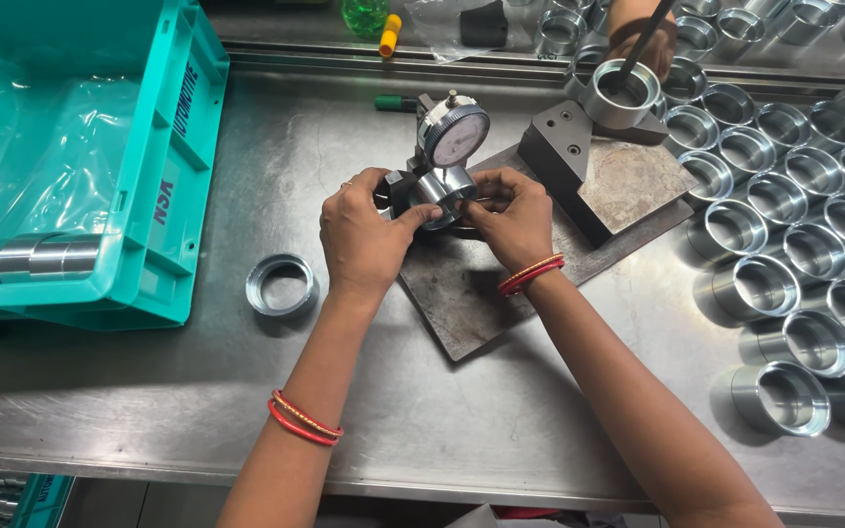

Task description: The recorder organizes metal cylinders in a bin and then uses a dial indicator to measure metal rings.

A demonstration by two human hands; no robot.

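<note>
Metal ring (445, 188) is being held under the dial gauge (456, 134), on the gauge stand sitting on a dark steel plate (462, 293) mid-tabletop. It is being pinched from both sides: left hand (364, 235) fingers closed on its left edge, right hand (511, 217) fingers closed on its right. A loose ring (282, 285) is lying left of the plate, beside a teal crate (163, 196). Rows of finished rings (784, 244) are being kept on the right of the tabletop (422, 420). Another person's hand (643, 44) is working at the far edge.

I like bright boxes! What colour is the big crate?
Teal green crate, seen in the head view.
</note>
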